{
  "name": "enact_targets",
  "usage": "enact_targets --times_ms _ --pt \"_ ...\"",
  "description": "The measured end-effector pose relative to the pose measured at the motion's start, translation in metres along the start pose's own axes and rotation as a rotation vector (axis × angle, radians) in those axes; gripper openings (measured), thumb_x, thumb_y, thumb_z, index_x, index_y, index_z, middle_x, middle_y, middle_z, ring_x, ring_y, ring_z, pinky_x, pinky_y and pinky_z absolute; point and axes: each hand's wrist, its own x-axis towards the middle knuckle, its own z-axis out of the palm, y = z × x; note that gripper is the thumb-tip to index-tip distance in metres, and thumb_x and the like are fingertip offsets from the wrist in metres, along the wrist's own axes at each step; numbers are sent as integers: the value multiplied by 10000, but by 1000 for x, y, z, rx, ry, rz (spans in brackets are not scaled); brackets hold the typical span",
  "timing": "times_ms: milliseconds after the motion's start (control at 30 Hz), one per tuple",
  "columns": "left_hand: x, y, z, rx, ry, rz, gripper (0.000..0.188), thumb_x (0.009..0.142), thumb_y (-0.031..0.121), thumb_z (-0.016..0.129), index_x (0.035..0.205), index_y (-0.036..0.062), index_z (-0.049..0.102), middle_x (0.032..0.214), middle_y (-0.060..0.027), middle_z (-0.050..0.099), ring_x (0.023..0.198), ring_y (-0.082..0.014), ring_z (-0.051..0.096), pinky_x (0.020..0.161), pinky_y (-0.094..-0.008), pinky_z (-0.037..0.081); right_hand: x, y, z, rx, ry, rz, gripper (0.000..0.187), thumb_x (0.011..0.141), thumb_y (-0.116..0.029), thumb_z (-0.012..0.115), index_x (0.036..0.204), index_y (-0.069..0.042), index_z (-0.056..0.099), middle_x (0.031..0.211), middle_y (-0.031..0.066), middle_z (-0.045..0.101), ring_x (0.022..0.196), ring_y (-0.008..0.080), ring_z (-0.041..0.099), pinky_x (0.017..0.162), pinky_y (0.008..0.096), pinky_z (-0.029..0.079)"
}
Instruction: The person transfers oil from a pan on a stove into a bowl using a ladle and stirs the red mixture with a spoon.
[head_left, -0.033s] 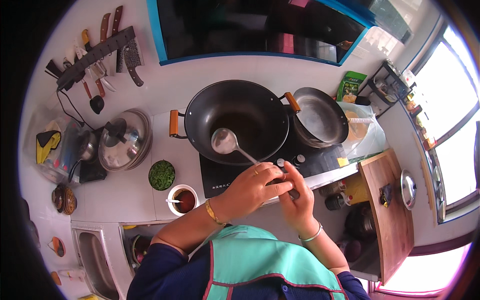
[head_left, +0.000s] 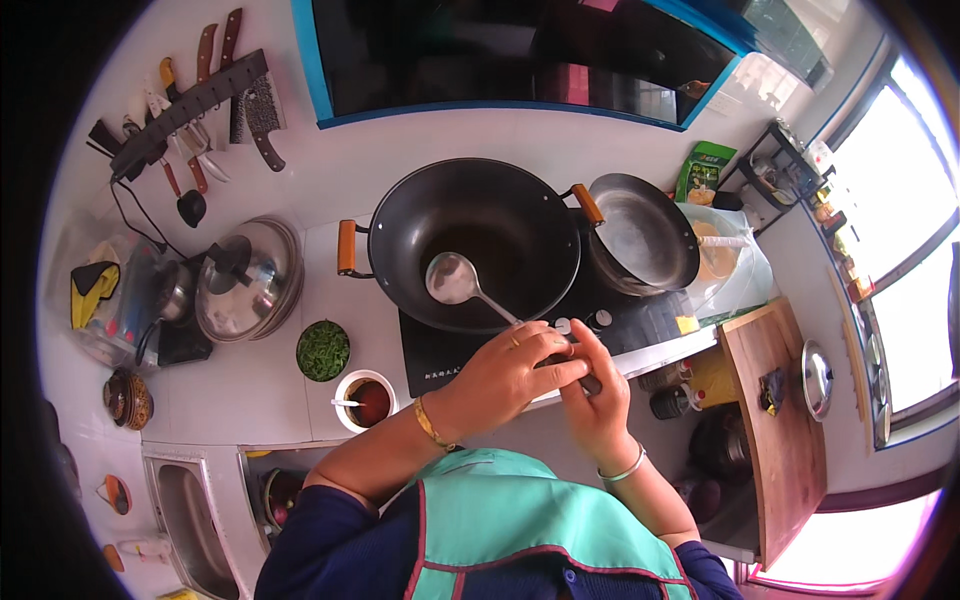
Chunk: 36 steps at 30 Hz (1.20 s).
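Movement since the earlier frame: slight; the ladle (head_left: 453,278) sits a touch farther right and higher, all else nearly unchanged.
Wok (head_left: 415,220): wide, dark, wooden-gripped, standing on the black cooktop (head_left: 425,350).
Pan (head_left: 645,230): grey, just right of the wok.
Steel lid (head_left: 268,290): left of the wok, on the counter (head_left: 200,400).
Ladle: its bowl inside the wok, handle slanting over the near rim.
Left hand (head_left: 510,370): curled round the ladle's handle.
Right hand (head_left: 598,405): meeting the left at the handle's end; whether it grips, cannot tell.
White bowl (head_left: 347,384): holding dark liquid (head_left: 371,404).
Greens (head_left: 323,350): chopped, near the white bowl.
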Motion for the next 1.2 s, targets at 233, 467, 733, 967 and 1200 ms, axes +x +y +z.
enact_targets --times_ms 233,467,733,967,1200 --pt "17 -46 8 46 47 -106 343 770 35 645 1110 82 656 1075 -82 607 1063 -277 599 933 -392 505 63 32 7 -203 -8 -243 500 795 51 615 1286 -16 546 960 115 631 857 208 648 699 284 523" --pt "34 -49 -3 103 178 -154 293 770 -27 692 1050 50 657 1024 -102 660 944 -270 655 800 -355 557 99 38 -12 -143 -36 -266 307 793 20 659 1096 -27 654 862 106 636 708 220 645 633 288 514" --pt "16 -41 -10 192 129 -344 176 794 -3 696 956 59 667 865 -91 669 742 -249 658 642 -316 538 99 51 -46 -142 -35 -204 154 799 4 668 946 -38 682 776 78 631 595 170 620 538 259 479" --pt "-5 -37 -20 214 136 -488 145 811 16 690 953 43 678 819 -98 665 710 -231 655 615 -299 516 96 61 -56 -158 -23 -201 131 794 -21 670 924 -37 681 735 77 623 601 185 625 544 270 482" --pt "-21 -41 -29 281 185 -561 121 833 29 670 952 40 690 772 -95 652 648 -211 624 573 -286 481 97 67 -55 -158 -22 -191 120 797 -16 662 915 -31 678 724 81 619 570 190 596 520 274 454"
